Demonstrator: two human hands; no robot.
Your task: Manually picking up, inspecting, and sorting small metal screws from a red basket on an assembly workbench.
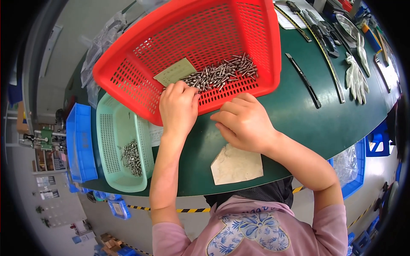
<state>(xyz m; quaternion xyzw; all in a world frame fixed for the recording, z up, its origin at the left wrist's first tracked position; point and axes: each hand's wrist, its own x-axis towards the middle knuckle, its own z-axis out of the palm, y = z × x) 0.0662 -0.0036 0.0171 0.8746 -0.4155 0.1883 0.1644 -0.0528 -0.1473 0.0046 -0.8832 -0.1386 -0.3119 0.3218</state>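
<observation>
A red perforated plastic basket (273,47) stands tilted toward me, with a heap of small silvery metal pins (226,72) along its near, lower side. Over the basket's near rim, my left hand (178,106) is closed, its curled fingertips at the left end of the heap. What those fingers hold is hidden. My right hand (245,123) hovers just outside the near rim, also closed, thumb and forefinger close together; anything between them is too small to make out. A yellow-green card (175,71) lies in the basket beside the pins.
A pale green basket (143,153) with more metal pins (132,158) sits at left, beside a blue bin (81,143). A beige piece of cloth or paper (237,166) lies near the table edge. Right: a black cutter knife (303,79), tape measure (326,55), white gloves (356,81).
</observation>
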